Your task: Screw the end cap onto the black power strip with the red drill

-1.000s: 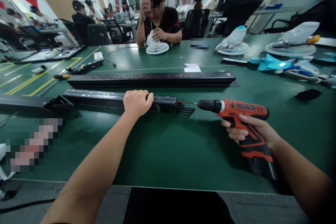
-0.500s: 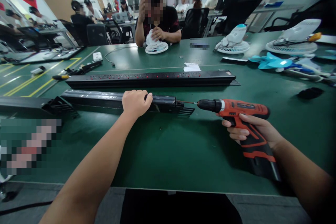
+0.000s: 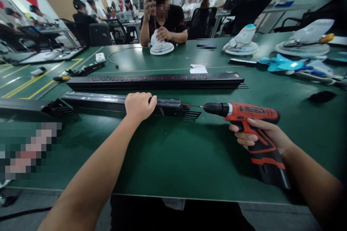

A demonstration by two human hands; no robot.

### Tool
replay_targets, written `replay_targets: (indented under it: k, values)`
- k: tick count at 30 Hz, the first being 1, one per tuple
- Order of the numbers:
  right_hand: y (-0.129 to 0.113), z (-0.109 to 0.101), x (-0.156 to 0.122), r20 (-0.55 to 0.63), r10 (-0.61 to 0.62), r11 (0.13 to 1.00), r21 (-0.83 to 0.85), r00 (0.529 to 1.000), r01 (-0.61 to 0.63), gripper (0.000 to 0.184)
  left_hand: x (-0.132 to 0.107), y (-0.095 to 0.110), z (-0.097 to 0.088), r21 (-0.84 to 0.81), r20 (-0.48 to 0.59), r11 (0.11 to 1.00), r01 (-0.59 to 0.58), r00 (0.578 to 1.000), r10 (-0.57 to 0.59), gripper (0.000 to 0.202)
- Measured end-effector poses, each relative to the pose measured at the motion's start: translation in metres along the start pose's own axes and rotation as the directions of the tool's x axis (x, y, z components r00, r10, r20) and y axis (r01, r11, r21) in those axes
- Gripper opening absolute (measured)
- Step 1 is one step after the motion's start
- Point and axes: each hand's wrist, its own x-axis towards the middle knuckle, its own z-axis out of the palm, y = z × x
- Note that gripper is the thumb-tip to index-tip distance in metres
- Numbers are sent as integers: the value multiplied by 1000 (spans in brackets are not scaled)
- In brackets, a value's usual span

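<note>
My right hand (image 3: 280, 139) is wrapped round the drill (image 3: 252, 112), my left hand (image 3: 139, 106) curled over the black bar (image 3: 94, 98) on the green table (image 3: 168, 166). The long bit (image 3: 193, 106) meets the bar's right end; I'm probably screwing there, which calls for steady alignment next.

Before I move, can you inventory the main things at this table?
Broad table: 1, green, across the view.
Pistol-shaped power drill: 1, red-orange and black, near right.
Long straight bars: 3, black, centre, behind it, left edge.
Round-grilled fan parts: 3, white, far side.
Petal-shaped plastic blade: at least 1, light blue, right side.
Co-worker: 1, black top, across the table.
Left hand: 1, bare, over the centre bar.
Right hand: 1, bare, on the drill handle.
</note>
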Motion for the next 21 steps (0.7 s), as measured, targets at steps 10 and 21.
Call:
replay_targets:
  k: [10,21]
  values:
    - [-1,-1,0,3,48,999,5,999,-48,27,0,0,0,-11,17,1000,-1,1000,1,52]
    - [-1,4,0,-41,41,999,26,998,-40,28,0,0,0,-12,11,1000,-1,1000,1,51]
